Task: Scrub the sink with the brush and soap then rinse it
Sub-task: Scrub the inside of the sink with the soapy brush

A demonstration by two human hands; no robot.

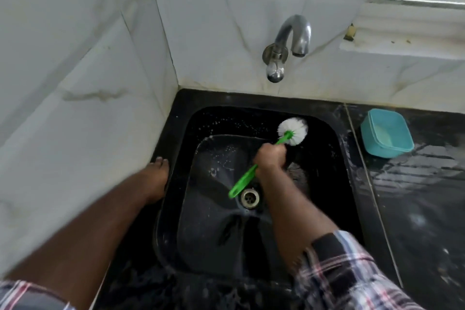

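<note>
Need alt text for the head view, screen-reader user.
A person's right hand grips a green-handled brush with a white bristle head, scrubbing the far wall of a wet black sink near its metal drain. The left hand rests on the sink's left rim; a chrome wall tap and a teal plastic tub sit beyond.

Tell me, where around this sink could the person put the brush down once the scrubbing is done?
The dark counter right of the sink shows bare wet room nearer the camera than the teal tub. The sink's left rim is narrow, with the left hand resting on it. The basin is occupied: the right hand grips the brush there.
</note>
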